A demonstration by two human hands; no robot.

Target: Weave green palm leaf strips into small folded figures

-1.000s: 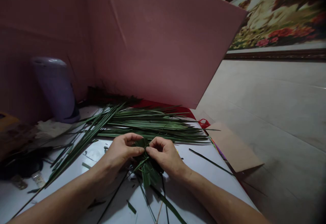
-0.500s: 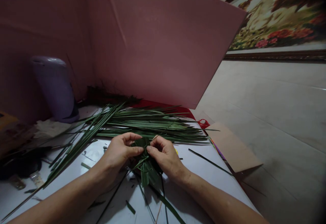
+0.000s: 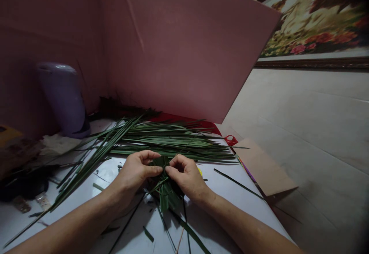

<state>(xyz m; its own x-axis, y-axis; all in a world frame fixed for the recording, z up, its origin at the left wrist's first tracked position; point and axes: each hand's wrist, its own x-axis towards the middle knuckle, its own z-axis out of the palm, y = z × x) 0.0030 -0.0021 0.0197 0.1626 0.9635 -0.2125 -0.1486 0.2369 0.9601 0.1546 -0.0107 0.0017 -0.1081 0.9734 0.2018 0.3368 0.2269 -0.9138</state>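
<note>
Both my hands meet over a small folded piece of green palm leaf (image 3: 165, 186) on the white table (image 3: 225, 192). My left hand (image 3: 135, 173) pinches its top left edge between thumb and fingers. My right hand (image 3: 186, 177) pinches the top right, fingers curled, with a thin pale strip sticking up between them. Loose ends of the leaf strips hang down toward me below the hands.
A long pile of green leaf strips (image 3: 161, 140) lies just behind the hands. A purple container (image 3: 62, 100) stands at the back left by a pink board (image 3: 178, 50). A brown cardboard piece (image 3: 263, 167) lies at the right. Dark clutter (image 3: 23, 184) sits at the left.
Hardly anything has moved; my fingers shifted slightly on the folded leaf and a thin strip end now shows above my right fingers.
</note>
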